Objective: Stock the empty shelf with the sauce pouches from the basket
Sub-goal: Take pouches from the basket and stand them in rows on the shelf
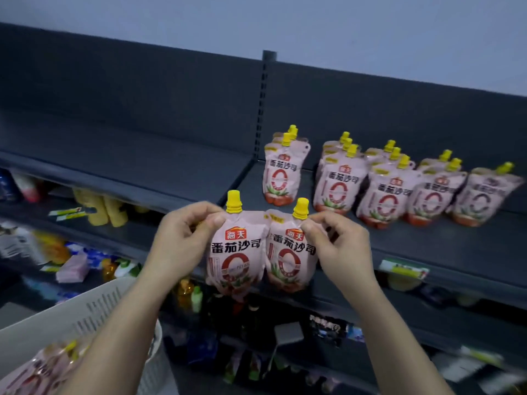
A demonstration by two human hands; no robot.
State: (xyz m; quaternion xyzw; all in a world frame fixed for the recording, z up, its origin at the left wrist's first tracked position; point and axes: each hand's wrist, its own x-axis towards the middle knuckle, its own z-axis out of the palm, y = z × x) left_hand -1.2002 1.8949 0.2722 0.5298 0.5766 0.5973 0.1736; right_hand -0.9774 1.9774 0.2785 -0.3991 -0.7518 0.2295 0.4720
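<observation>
Nearest, at lower left, a white slotted basket point(94, 306) was seen, with pink basket pouches point(42, 369) lying in it, partly hidden by the left forearm. Both forearms were stretched forward from the bottom edge. The left hand point(182, 238) was closed in a pinch on the top left corner of the left pouch point(236, 252), just beside its yellow cap, thumb and curled fingers meeting on the film. The right hand point(339, 246) was likewise pinched on the top right corner of the right pouch point(288, 258), next to its cap. These two pouches were held upright, labels toward the camera, side by side and touching, hanging in the air in front of the front edge of the dark shelf point(413, 246). On the shelf behind them, to the right of a slotted post point(263, 109), shelved pouches point(382, 192) were stood upright in five files running front to back, near one another, the rightmost blurred. A price tag point(403, 269) was clipped to the shelf edge. Mixed goods, among them yellow bottles point(97, 206), were ranged on the lower shelves, blurred.
</observation>
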